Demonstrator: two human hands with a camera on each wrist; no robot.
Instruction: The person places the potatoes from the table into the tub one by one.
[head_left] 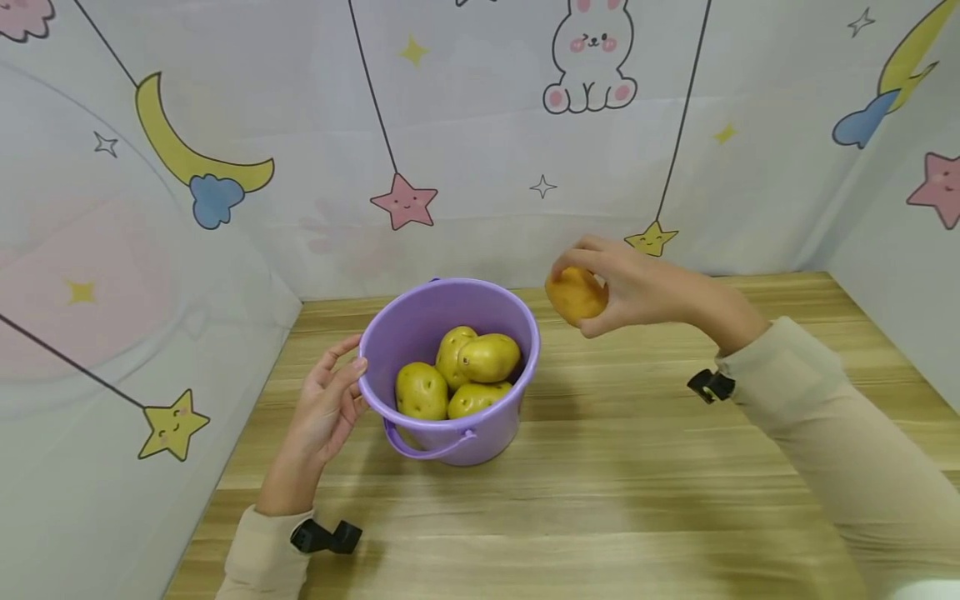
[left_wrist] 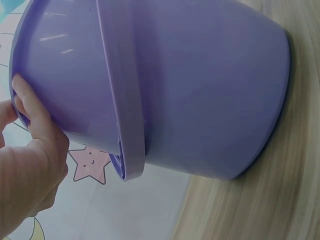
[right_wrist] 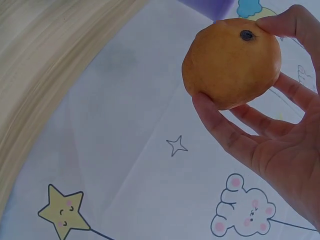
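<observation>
A purple bucket (head_left: 531, 354) stands on the table, with several yellow-green potatoes (head_left: 420, 392) inside. My left hand (head_left: 326, 408) grips its rim at the left, thumb over the edge and fingers on the outside. In the left wrist view, the hand (left_wrist: 37, 145) pinches the bucket's rim near the top of the purple wall (left_wrist: 210, 90). To the right of the bucket, above the table, my right hand (head_left: 622, 283) holds a round orange fruit (head_left: 574, 296). The right wrist view shows a dark spot on this fruit (right_wrist: 230, 70), with thumb and fingers around it.
The bucket's handle (head_left: 427, 454) hangs down at its front. Under everything lies a wood-grain table (head_left: 637, 483). A white cloth backdrop (head_left: 480, 142) printed with stars, moons and a bunny closes off the back and sides. Each sleeve carries a black clip (head_left: 326, 536).
</observation>
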